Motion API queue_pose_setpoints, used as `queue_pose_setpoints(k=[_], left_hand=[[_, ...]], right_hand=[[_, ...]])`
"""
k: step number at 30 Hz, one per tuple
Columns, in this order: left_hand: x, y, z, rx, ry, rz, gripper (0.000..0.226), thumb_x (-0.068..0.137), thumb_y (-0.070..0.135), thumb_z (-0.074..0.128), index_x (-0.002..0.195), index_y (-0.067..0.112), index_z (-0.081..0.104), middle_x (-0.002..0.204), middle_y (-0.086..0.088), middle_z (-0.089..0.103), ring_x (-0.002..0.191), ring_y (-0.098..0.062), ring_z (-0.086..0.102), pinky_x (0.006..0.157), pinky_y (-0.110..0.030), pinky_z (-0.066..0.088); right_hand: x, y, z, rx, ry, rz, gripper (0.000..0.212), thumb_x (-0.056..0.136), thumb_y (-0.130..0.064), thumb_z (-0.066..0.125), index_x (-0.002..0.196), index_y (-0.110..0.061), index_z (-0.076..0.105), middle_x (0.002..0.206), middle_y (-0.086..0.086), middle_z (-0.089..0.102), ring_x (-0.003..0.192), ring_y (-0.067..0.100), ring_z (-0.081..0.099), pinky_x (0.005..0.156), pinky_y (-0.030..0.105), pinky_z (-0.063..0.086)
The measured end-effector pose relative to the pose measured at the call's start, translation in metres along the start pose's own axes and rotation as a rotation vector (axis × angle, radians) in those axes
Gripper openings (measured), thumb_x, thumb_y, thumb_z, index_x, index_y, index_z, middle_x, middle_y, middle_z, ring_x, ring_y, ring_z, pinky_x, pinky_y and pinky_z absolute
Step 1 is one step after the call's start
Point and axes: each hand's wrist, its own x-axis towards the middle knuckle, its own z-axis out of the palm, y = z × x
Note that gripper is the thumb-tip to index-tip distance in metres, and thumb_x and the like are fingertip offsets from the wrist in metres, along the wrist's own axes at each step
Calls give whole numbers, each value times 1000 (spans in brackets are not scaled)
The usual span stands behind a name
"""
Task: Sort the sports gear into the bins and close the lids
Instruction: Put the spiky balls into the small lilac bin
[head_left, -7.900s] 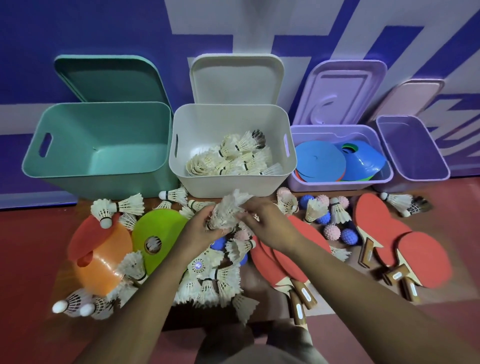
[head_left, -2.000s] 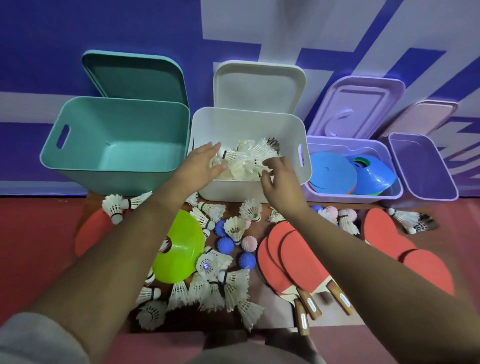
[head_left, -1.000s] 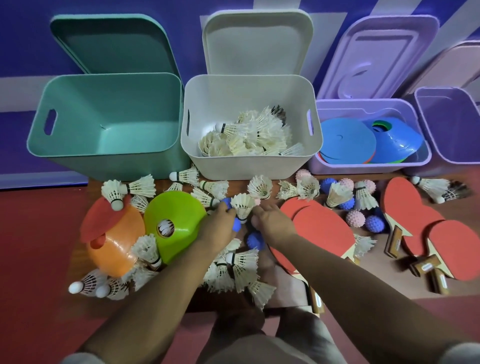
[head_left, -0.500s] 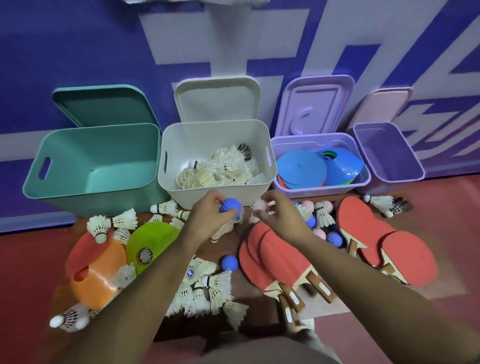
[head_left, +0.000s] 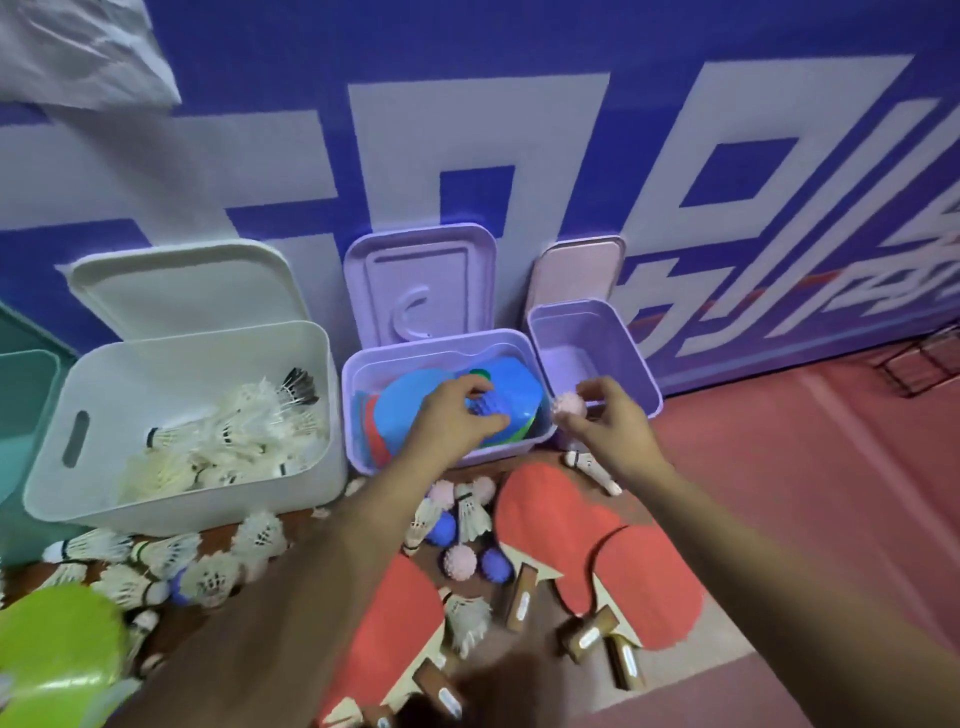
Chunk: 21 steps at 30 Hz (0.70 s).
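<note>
Pink ball (head_left: 569, 404) in right grip (head_left: 612, 422)

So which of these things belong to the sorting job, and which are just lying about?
Job: left hand with blue ball; right hand with pink ball; small purple bin; cone bin; shuttlecock bin; red paddles; loose shuttlecocks; green cone.
Lying about: white sheet top left; black wire rack, far right.

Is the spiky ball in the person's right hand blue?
No: the right hand pinches a pale pink spiky ball, while the left hand holds the blue spiky ball.
</note>
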Motion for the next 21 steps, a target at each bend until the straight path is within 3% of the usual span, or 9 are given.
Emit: queue_pose_setpoints(k=[3, 7, 11, 15, 17, 21], left_hand=[[34, 22, 57, 89, -44, 65, 41, 69, 17, 81, 107, 14, 67, 105, -6, 66, 94, -20, 62, 87, -27, 46], [69, 30, 116, 248, -86, 100, 45, 69, 12, 76, 112, 17, 65, 104, -8, 52, 97, -25, 55, 76, -19, 33], [91, 20, 143, 419, -146, 138, 49, 72, 19, 76, 120, 17, 63, 110, -12, 53, 104, -29, 56, 92, -30, 42], [88, 18, 141, 468, -122, 143, 52, 78, 25, 73, 127, 18, 59, 115, -9, 56, 111, -26, 53, 97, -38, 43], [74, 17, 131, 379, -74, 156, 40, 81, 21, 72, 119, 14, 62, 107, -4, 56, 101, -20, 56, 92, -29, 43], [25, 4, 99, 276, -10, 128, 17, 83, 12, 68, 100, 13, 67, 93, 0, 58, 74, 0, 55, 76, -15, 43]], right_hand=[[40, 35, -33, -152, 46, 7, 29, 81, -30, 74, 102, -18, 59, 96, -1, 64, 80, 15, 60, 66, 24, 39], [83, 72, -43, -318, -43, -33, 30, 85, -27, 67, 107, -9, 59, 103, 8, 62, 82, 20, 54, 68, 25, 33], [106, 97, -33, -426, -159, -39, 31, 90, -23, 56, 117, -8, 52, 116, 14, 58, 97, 31, 57, 72, 31, 37], [103, 105, -31, -403, -216, -33, 41, 89, -17, 57, 129, -7, 51, 128, 14, 57, 110, 28, 57, 80, 33, 43], [90, 104, -33, -373, -204, -85, 41, 87, -15, 60, 127, -7, 52, 127, 12, 56, 112, 26, 57, 86, 33, 46], [50, 83, -31, -234, -152, -253, 25, 85, -13, 60, 109, -7, 58, 106, 10, 58, 93, 24, 59, 80, 31, 45]])
